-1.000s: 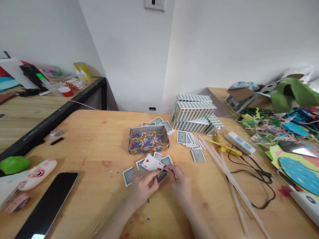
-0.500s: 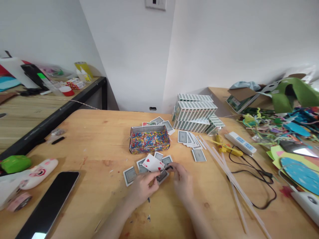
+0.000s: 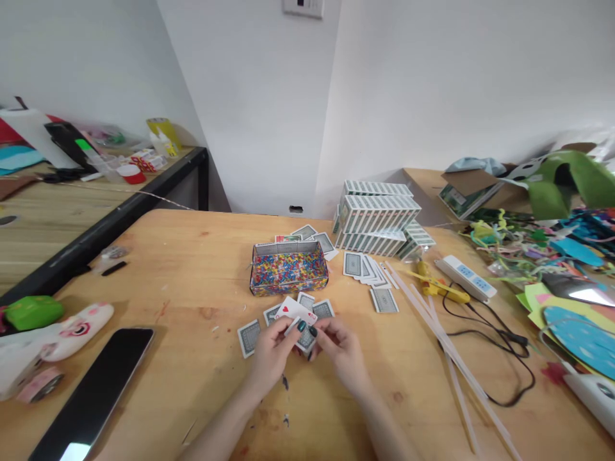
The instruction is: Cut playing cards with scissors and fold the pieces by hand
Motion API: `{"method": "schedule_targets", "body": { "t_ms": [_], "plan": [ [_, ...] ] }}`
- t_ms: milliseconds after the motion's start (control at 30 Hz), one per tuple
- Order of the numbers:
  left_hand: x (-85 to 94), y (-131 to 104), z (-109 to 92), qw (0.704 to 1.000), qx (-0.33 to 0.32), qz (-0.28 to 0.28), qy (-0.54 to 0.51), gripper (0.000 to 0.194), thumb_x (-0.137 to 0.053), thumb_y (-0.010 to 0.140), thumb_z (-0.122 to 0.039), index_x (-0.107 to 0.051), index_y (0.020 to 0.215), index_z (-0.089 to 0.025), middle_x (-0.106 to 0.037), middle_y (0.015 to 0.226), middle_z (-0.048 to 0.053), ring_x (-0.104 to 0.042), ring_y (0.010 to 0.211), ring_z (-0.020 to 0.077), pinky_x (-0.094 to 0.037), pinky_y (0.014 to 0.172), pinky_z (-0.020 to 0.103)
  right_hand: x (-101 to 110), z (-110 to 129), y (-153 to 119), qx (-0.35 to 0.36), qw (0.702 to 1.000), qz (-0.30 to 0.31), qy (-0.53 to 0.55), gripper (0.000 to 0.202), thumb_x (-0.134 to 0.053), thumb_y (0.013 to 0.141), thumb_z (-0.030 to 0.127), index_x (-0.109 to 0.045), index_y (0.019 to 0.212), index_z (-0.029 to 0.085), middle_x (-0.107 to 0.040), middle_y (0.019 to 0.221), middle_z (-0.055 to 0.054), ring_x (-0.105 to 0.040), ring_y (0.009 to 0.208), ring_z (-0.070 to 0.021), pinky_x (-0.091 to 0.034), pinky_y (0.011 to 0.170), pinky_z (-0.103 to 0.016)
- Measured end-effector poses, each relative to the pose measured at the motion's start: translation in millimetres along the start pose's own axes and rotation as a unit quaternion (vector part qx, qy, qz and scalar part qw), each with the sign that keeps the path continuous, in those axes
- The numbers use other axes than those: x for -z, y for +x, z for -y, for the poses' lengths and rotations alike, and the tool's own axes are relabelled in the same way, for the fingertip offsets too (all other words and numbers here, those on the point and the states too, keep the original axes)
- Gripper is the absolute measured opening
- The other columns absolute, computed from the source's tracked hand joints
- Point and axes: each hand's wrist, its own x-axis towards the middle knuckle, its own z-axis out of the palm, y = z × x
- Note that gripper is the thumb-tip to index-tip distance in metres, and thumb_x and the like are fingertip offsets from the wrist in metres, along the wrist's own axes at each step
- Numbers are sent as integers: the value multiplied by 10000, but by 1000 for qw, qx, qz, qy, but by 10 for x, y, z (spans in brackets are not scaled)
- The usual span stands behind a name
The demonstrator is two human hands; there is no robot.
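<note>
A grey-backed playing card (image 3: pixel 305 338) is pinched between my left hand (image 3: pixel 275 349) and my right hand (image 3: pixel 340 352), fingers closed at its edges and thumbs close together on top. Just beyond my fingers lies a face-up two of hearts (image 3: pixel 294 310), partly covered by my left fingers. Other playing cards lie back-up around it, among them one by my left wrist (image 3: pixel 249 338) and one behind my right fingers (image 3: pixel 323 308). Past these cards stands an open box (image 3: pixel 288 286) with a colourful speckled pattern.
Stacked card boxes (image 3: pixel 379 214) stand at the back, with fanned cards (image 3: pixel 358 264) before them. To the right are clear glue sticks (image 3: pixel 446 346), a yellow glue gun (image 3: pixel 439 287) and a white power strip (image 3: pixel 466 278). A phone (image 3: pixel 93 390) lies left.
My hands have come closer together, and the card between them has been raised and tilted, its back now facing me. The box and loose cards have stayed put.
</note>
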Motion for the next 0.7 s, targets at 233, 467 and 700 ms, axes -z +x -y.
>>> {"method": "schedule_targets", "body": {
  "t_ms": [233, 467, 700],
  "plan": [
    [-58, -10, 39, 993, 74, -66, -59, 321, -525, 733, -437, -485, 571, -164, -441, 468, -60, -419, 414, 85, -327, 389, 183, -23, 10, -14, -65, 995, 60, 51, 339, -651, 698, 474, -536, 690, 156, -598, 566, 11, -560, 448, -114, -436, 482, -230],
    [-9, 10, 53, 988, 91, -63, -110, 411, -499, 733, -524, -460, 527, -171, -447, 396, -59, -432, 332, 89, -347, 341, 198, -67, -20, 6, -71, 996, 29, 52, 368, -646, 675, 519, -495, 690, 184, -592, 532, 25, -573, 436, -136, -456, 481, -252],
    [45, -11, 46, 993, 57, 32, -95, 255, -522, 770, -398, -532, 683, -158, -503, 394, -61, -391, 280, 62, -322, 308, 163, -9, -49, 21, -62, 997, -15, 31, 373, -609, 708, 528, -482, 718, 177, -507, 391, 72, -416, 288, -77, -350, 341, -183]
  ]
}}
